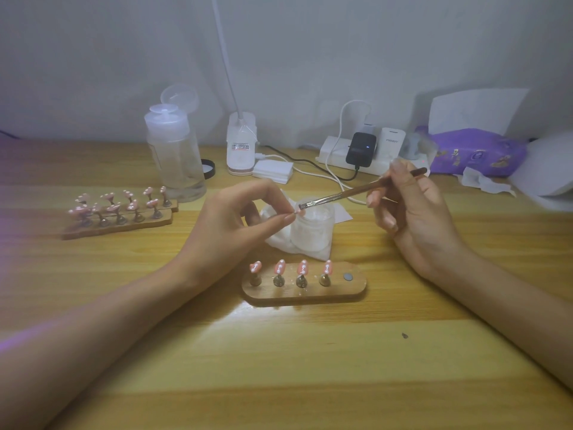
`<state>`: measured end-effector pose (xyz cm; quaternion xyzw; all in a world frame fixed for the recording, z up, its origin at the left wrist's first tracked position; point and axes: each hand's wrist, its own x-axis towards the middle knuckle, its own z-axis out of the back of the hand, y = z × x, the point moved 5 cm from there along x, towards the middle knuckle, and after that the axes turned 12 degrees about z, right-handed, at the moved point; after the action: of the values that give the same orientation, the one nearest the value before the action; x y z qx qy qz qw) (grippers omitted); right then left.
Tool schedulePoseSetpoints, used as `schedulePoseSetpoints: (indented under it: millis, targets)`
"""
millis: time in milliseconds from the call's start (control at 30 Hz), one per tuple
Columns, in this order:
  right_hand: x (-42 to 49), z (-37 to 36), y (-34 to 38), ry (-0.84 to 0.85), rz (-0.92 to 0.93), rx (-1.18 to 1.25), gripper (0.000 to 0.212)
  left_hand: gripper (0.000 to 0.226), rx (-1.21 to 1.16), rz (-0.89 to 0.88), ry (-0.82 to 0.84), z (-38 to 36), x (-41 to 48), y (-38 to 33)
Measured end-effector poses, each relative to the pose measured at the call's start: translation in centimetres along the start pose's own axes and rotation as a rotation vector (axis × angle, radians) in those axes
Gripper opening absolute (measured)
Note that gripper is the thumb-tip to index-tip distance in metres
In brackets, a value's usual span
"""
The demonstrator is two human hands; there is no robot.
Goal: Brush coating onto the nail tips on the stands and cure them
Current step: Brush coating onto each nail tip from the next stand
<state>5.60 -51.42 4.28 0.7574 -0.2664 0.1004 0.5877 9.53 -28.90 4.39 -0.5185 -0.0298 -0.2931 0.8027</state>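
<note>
My left hand (235, 218) pinches a small pink nail tip (297, 212) between thumb and forefinger, mostly hidden by the fingertips, above a frosted jar (311, 231). My right hand (406, 206) grips a thin brown brush (356, 191); its bristles touch the pinched tip. In front of the jar lies a wooden stand (305, 288) with several pink nail tips on metal pegs and one bare magnet spot at its right end. Two more wooden stands (119, 220) full of pink tips sit at the left.
A clear pump bottle (175, 153) stands at the back left beside a black cap (208, 167). A white lamp base (240, 144), a power strip with chargers (362, 150) and cables, a purple wipes pack (477, 153) and white tissues line the back. A white cloth lies under the jar.
</note>
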Motion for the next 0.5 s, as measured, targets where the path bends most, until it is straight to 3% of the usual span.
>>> schedulePoseSetpoints:
  millis: [300, 500]
  targets:
    - [0.0, 0.9, -0.1, -0.1, -0.047, -0.115, 0.026, 0.012, -0.034, -0.019, 0.005, 0.0, -0.1, -0.6]
    - [-0.2, 0.0, 0.1, 0.015, -0.01, -0.073, 0.023, 0.012, -0.029, -0.002, 0.01, 0.0, -0.1, -0.5]
